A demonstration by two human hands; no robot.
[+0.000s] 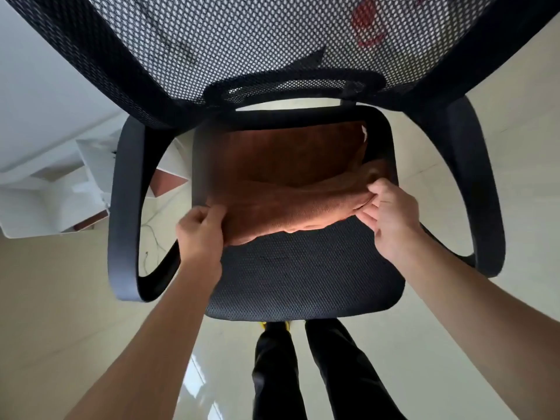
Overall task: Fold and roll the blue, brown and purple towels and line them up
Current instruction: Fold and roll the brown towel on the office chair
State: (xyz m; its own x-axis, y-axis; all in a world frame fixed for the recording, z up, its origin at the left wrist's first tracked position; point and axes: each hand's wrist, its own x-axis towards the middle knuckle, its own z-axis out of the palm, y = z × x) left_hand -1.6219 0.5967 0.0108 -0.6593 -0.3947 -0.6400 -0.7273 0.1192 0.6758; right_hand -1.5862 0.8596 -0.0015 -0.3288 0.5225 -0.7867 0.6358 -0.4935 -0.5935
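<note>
The brown towel (pixel 291 177) lies across the back half of the black mesh chair seat (pixel 303 277) at the frame's centre. The left hand (pixel 200 228) pinches its near-left corner, and the right hand (pixel 391 213) has its fingers (pixel 371 189) closed on the near-right edge, which is lifted into a fold.

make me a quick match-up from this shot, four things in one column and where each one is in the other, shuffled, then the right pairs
Things:
1. brown towel
2. left hand
3. right hand
4. chair armrest

Places:
A. gripping the towel's right end
B. spread over the back part of the chair seat
C. beside the seat, on the left of the picture
D. gripping the towel's left end

Pairs: 1-B, 2-D, 3-A, 4-C
</note>
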